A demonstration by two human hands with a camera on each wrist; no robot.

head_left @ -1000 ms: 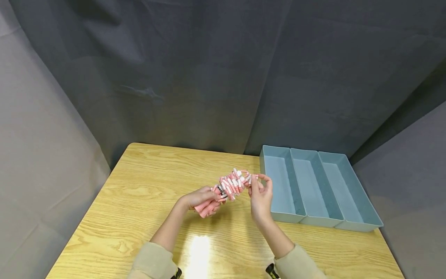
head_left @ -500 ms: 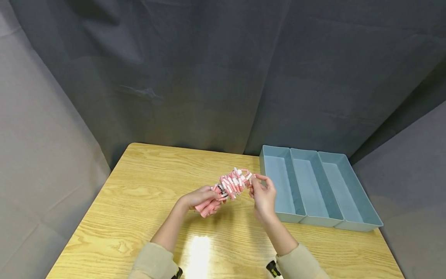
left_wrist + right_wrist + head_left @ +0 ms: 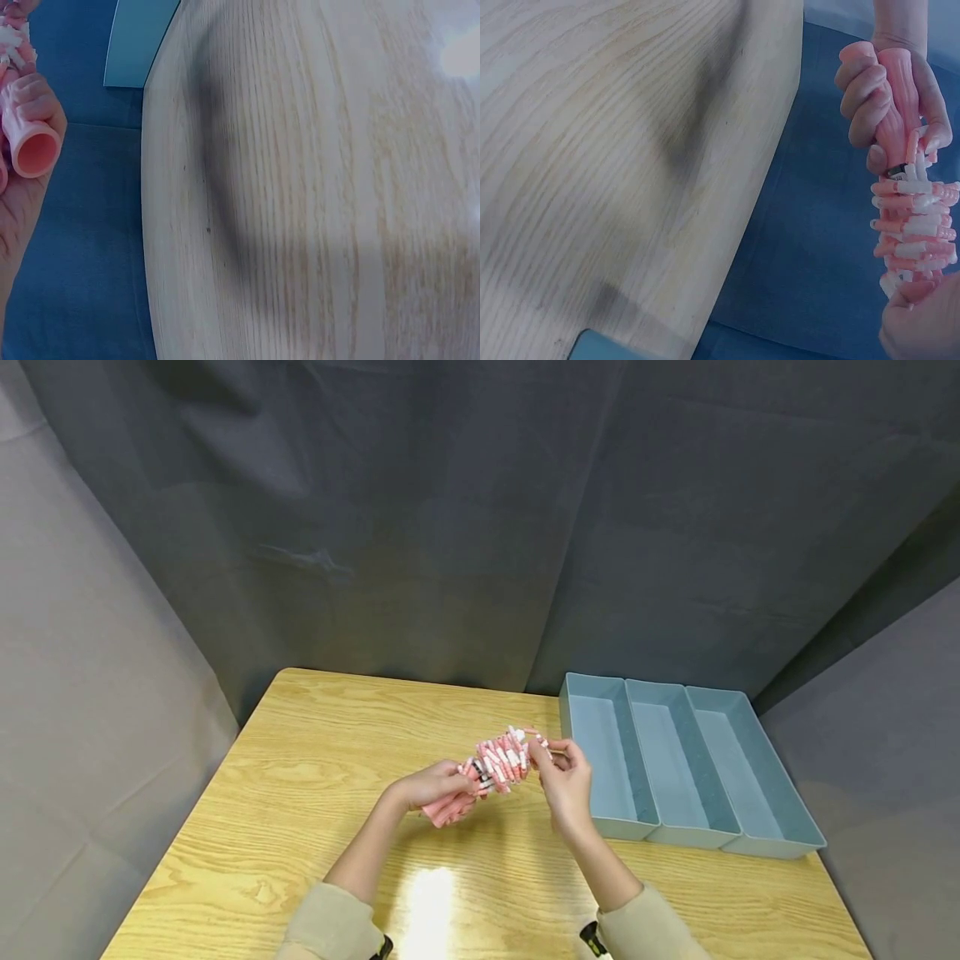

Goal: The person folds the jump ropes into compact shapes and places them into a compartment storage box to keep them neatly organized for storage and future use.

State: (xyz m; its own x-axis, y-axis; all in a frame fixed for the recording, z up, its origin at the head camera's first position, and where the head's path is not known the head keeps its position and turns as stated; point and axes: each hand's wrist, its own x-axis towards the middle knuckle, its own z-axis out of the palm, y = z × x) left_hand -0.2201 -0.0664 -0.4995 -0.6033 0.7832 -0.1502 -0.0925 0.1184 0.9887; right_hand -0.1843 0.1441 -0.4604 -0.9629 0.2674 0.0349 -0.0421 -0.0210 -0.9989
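A beaded jump rope (image 3: 504, 762) in pink and white is bunched into a bundle between my hands, held above the table. My left hand (image 3: 433, 786) grips its two pink handles (image 3: 904, 88) side by side, with the fingers wrapped round them. In the left wrist view, the hollow end of one handle (image 3: 36, 152) faces the camera. A dark band (image 3: 897, 172) shows near where the handles meet the beads. My right hand (image 3: 567, 785) pinches the rope at the bundle's far end between thumb and fingers. In the right wrist view, that hand partly hides the last beads.
On the right of the wooden table (image 3: 300, 760) stands a blue-grey tray (image 3: 693, 837) with three long compartments side by side. It is close to my right hand. Grey curtains (image 3: 420, 527) enclose the table at the back and sides.
My right hand shifts slightly right, then its thumb moves in closer to the bundle's end. The bundle tips a little lower and rightward. The left hand keeps its grip almost unmoved.
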